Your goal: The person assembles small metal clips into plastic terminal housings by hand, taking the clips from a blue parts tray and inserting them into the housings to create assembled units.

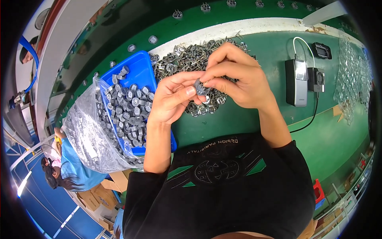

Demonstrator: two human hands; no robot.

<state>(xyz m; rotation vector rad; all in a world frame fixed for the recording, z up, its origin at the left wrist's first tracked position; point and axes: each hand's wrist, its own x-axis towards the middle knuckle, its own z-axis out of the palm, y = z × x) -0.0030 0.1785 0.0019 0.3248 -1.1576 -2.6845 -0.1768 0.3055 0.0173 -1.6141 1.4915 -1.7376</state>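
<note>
My left hand [172, 95] pinches a small round grey plastic part [201, 87] between thumb and fingers, in front of my chest. Against its upper edge, my right hand [243, 81] has thumb and fingers closed together. Whatever lies between the right fingertips is hidden. Behind and below both hands spreads a heap of small metal-pinned parts [179, 59]. Left of my left forearm stands a blue tray [140, 65] with many grey plastic pieces [133, 105] of a like kind.
A clear plastic bag [85, 123] with grey pieces overlaps the tray's left side. On the green table [274, 51], right, lie a grey-black power pack [296, 85], a cabled black device [317, 79] and bubble wrap [350, 75]. Single parts [177, 14] line a green strip beyond. A co-worker [75, 159] is at left.
</note>
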